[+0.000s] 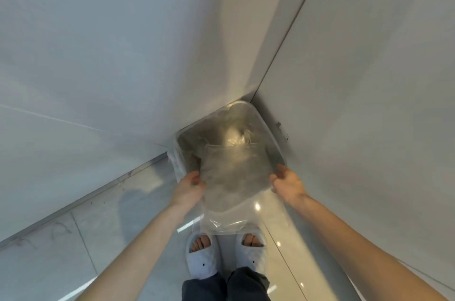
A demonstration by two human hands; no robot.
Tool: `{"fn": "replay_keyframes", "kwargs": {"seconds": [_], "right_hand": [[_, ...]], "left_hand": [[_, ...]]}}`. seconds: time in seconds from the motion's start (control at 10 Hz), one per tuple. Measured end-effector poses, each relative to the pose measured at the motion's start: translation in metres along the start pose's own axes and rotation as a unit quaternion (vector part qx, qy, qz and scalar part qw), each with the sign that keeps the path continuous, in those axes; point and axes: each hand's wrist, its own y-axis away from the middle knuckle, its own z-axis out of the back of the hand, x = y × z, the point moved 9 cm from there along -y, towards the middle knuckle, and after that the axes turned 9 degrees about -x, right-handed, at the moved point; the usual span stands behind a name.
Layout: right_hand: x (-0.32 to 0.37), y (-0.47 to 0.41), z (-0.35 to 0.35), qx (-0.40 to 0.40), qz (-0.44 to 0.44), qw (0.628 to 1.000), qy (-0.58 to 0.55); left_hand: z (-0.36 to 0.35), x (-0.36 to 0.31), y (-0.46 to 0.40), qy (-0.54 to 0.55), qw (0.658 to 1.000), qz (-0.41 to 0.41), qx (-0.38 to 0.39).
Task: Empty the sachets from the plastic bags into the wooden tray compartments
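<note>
- Left hand (189, 186): fingers curled, gripping left edge of clear plastic bag (234, 192)
- Right hand (286, 182): fingers relaxed, spread, touching bag's right edge

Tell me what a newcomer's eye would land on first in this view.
First, the clear plastic bag at centre, held over a lined bin that stands in the corner where two pale walls meet. The left hand grips the bag's left edge, and the right hand is at its right edge with fingers loosely spread. Below, two pale open-toed slippers stand on the glossy floor.
</note>
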Motion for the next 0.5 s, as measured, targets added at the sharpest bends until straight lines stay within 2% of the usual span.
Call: {"fn": "replay_keyframes", "kwargs": {"seconds": [0.2,0.5], "right_hand": [[0.007,-0.011,-0.012,0.017,0.026,0.997,0.074],[0.021,0.030,0.002,0.030,0.084,0.984,0.154]], "left_hand": [[-0.013,-0.002,-0.010,-0.046,0.998,-0.020,0.033],[-0.011,-0.019,0.011,-0.140,0.986,-0.077,0.054]]}}
